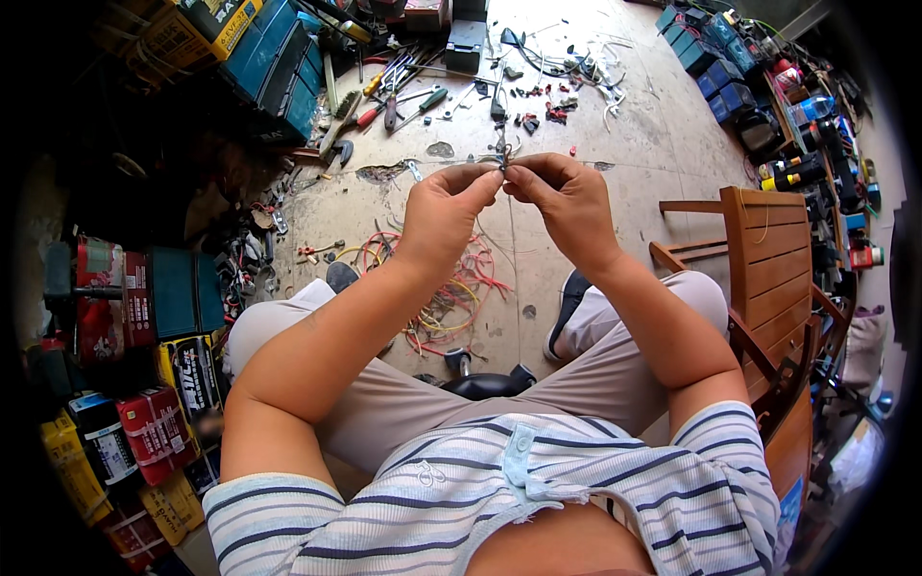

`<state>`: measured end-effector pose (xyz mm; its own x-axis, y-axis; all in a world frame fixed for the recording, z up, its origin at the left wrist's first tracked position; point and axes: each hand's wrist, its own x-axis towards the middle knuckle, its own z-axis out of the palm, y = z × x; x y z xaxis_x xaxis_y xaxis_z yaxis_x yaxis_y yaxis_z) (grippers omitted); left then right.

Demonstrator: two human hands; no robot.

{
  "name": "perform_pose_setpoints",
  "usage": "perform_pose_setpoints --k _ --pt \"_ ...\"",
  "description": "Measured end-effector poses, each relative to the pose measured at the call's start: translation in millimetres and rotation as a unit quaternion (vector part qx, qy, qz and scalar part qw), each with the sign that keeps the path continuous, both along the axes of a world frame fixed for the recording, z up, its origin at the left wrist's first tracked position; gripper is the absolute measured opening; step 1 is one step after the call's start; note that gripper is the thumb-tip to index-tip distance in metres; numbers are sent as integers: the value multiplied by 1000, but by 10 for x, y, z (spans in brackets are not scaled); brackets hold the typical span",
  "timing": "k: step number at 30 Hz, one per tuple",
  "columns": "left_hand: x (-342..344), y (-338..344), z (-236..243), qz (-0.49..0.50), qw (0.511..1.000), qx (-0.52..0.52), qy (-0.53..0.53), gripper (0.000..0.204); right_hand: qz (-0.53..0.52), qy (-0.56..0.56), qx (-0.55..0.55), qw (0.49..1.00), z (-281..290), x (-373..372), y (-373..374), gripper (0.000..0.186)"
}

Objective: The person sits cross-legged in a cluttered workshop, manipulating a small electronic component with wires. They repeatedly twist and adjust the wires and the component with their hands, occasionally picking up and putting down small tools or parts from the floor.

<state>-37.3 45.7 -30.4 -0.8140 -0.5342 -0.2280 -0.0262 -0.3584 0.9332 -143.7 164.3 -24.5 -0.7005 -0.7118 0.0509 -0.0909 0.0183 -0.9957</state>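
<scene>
Both of my hands meet in front of me, above the floor, with thumbs and forefingers pinched together. My left hand (pixel 444 213) and my right hand (pixel 576 209) grip the same small, dark, wire-like piece (pixel 505 156) between their fingertips. Most of it is hidden by the fingers, and its exact kind is too small to make out. Below the hands, a tangle of red and yellow wires (pixel 471 288) lies on the floor between my feet.
Screwdrivers (pixel 392 113) and other hand tools lie ahead to the left. Black and red scraps (pixel 557 110) and cut wire pieces are strewn farther off. Stacked boxes (pixel 154 432) flank my left side; a wooden chair (pixel 768 259) stands close on my right, beside loaded shelves.
</scene>
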Motion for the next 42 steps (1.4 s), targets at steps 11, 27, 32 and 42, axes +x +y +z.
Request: perform_pose_setpoints --k 11,27,32,42 --pt "-3 20 34 8 999 49 19 11 -2 -201 -48 978 27 24 -25 22" --pt "-13 28 22 8 1000 15 14 13 3 -296 -36 955 28 80 18 25" --pt "13 -43 23 -22 998 -50 -26 16 13 -229 -7 973 -2 31 34 24" --pt "0 -92 16 -70 991 -112 -39 19 -2 -37 -15 999 -211 -88 -14 18"
